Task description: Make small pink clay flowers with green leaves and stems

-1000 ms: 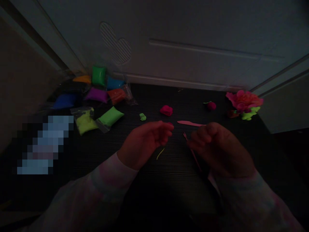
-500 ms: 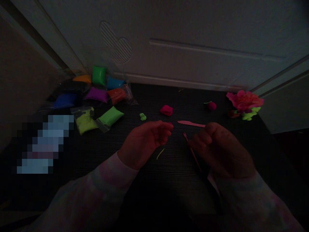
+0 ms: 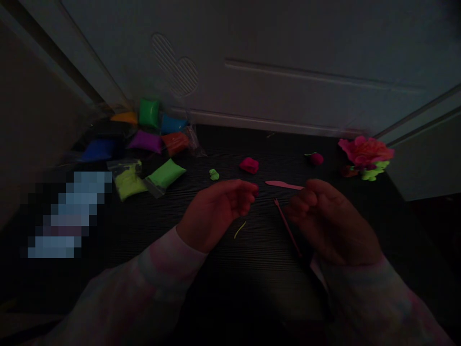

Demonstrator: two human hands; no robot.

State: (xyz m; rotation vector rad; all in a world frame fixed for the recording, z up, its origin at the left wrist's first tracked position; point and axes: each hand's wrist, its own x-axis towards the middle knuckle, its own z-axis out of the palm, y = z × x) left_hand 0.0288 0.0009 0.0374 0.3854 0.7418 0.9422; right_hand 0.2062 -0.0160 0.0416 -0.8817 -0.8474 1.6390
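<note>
The scene is very dim. My left hand (image 3: 216, 211) hovers over a dark ribbed mat (image 3: 252, 250), fingers curled with a small pink bit of clay (image 3: 254, 189) pinched at the fingertips. My right hand (image 3: 331, 221) is to its right, fingers curled in; what it grips is hidden. A thin pink pronged tool (image 3: 286, 226) lies on the mat just left of the right hand. A flat pink modelling knife (image 3: 283, 184) lies beyond both hands. A short yellow-green clay strand (image 3: 239, 230) lies under the left hand.
Bags of coloured clay (image 3: 151, 139) are heaped at the far left, two lime ones (image 3: 144, 178) nearer. A pink clay lump (image 3: 249, 165), a green bit (image 3: 213, 174), a small pink bud (image 3: 316, 158) and a clay flower (image 3: 365, 156) sit towards a pale panelled wall (image 3: 288, 72).
The right hand has shifted slightly right and up, away from the pronged tool, which now shows more of its length. The left hand has barely moved.
</note>
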